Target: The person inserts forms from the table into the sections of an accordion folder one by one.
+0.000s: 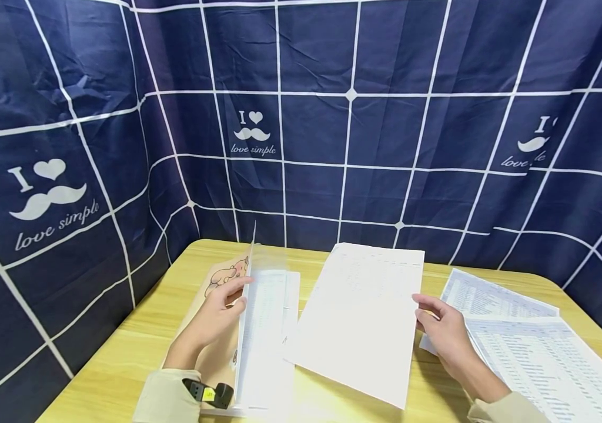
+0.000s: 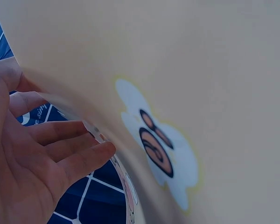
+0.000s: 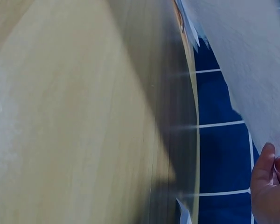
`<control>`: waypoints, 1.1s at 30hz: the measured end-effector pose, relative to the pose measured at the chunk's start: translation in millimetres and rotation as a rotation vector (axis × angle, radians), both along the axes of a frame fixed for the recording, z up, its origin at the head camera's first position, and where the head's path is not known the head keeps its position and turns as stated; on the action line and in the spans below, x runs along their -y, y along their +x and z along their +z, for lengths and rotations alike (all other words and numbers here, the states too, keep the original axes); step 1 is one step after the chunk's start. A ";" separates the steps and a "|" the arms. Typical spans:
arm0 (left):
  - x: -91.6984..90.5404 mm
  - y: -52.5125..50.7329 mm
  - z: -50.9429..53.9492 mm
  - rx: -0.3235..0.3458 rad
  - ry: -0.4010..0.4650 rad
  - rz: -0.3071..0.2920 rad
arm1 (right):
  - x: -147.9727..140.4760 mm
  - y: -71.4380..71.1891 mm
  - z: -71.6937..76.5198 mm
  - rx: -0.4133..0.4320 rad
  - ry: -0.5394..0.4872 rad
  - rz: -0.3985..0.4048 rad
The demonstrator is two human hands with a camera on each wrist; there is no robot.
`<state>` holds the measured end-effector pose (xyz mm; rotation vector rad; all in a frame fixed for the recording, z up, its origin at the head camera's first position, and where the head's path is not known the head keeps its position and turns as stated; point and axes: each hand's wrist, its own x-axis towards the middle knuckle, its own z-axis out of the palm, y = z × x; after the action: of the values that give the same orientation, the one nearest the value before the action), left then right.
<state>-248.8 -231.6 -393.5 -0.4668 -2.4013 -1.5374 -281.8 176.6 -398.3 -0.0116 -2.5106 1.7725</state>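
Observation:
In the head view the left hand (image 1: 216, 317) holds the raised cover (image 1: 227, 346) of a booklet with cartoon drawings, its fingertips at the edge. Printed pages (image 1: 264, 329) lie beside the upright cover. The left wrist view shows the tan cover (image 2: 233, 93) bending past the left hand (image 2: 32, 158). Between thumb and fingers, the right hand (image 1: 446, 335) pinches the right edge of a white sheet (image 1: 364, 317), tilted above the table. From the right wrist, the sheet (image 3: 252, 60) hangs from the pinching right hand (image 3: 270, 186).
Overlapping printed sheets (image 1: 555, 358) lie on the right of the wooden table (image 1: 311, 390), one (image 1: 491, 294) angled behind. A dark blue curtain (image 1: 311, 188) with white grid lines stands behind and to the left. A black band (image 1: 208, 393) is on the left wrist.

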 end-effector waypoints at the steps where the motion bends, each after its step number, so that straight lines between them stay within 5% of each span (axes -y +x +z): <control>1: -0.2 0.0 0.2 -0.002 0.002 -0.001 | -0.2 -0.1 -0.1 0.002 -0.003 0.002; 33: 0.0 -0.2 0.6 0.005 0.023 -0.043 | 28.2 1.2 -8.0 0.015 -0.061 0.083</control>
<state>-249.1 -231.5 -392.9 -0.5139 -2.3896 -1.5836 -280.5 148.4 -406.3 0.0772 -2.5012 1.8865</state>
